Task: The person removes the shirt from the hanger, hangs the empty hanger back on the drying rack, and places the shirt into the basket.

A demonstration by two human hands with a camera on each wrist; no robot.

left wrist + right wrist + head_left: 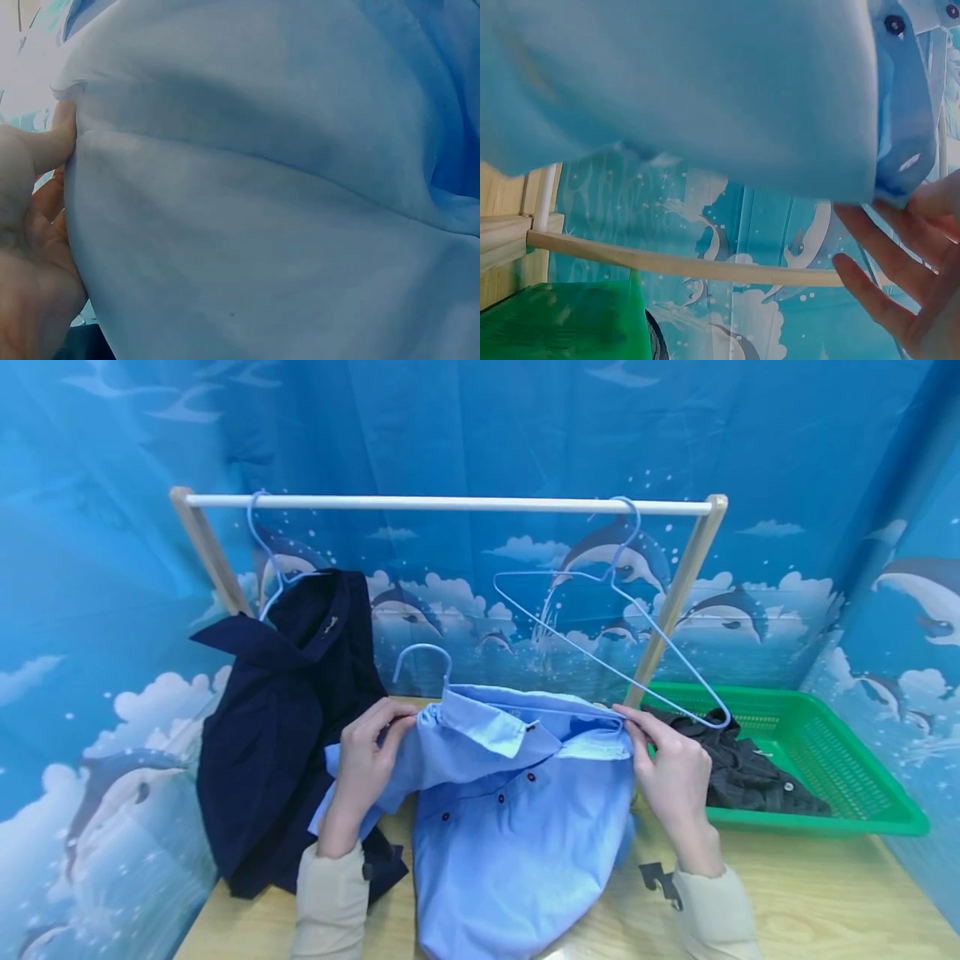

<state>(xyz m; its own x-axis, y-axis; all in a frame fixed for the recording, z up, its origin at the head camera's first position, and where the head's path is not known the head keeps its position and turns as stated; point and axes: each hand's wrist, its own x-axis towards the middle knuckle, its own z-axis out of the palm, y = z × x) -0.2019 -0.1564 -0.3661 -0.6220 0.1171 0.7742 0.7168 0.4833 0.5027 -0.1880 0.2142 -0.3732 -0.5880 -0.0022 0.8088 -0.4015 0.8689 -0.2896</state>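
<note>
A light blue button shirt (517, 852) hangs between both hands above the table, its collar (487, 727) and dark buttons facing up. The hook of a pale blue hanger (423, 648) sticks out of the neck; part of this hanger lies hidden inside the shirt. On the left, my left hand (369, 758) pinches the shirt at the shoulder, thumb against the cloth in the left wrist view. My right hand (675, 768) pinches the shirt's other upper edge, near a buttonhole in the right wrist view (922, 277), where its lower fingers spread away from the cloth.
Behind the shirt stands a rack with a white rod (450, 503) and wooden posts. A dark navy garment (292, 735) hangs at its left, a bare blue hanger (555, 625) at its right. The green basket (855, 768) on the right holds dark clothing (757, 781).
</note>
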